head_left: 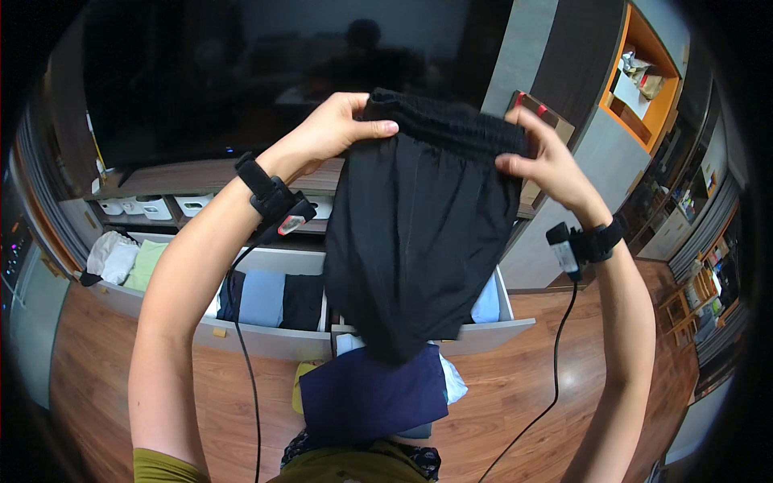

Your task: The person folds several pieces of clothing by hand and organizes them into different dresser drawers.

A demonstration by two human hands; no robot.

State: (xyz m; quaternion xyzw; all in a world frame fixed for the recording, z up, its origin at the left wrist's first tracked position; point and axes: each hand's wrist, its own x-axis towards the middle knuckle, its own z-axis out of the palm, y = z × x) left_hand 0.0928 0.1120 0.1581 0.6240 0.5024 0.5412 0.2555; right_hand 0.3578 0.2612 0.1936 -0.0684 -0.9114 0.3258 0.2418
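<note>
A pair of black shorts [419, 217] hangs in front of me, held up by its gathered elastic waistband. My left hand [334, 129] pinches the waistband's left end, thumb over the front. At the other end my right hand [551, 157] grips the waistband between thumb and fingers; it looks slightly blurred. The cloth drops between my arms and hides part of the drawers behind it. Below its hem, a dark navy folded garment [374, 394] lies near my lap, on top of other clothes.
An open left drawer [266, 328] holds folded clothes, among them a light blue one [262, 299]. Another open drawer [491, 336] stands on the right. Behind are a large dark television [241, 72] and white bins [155, 209]. Cables run from bands on both wrists.
</note>
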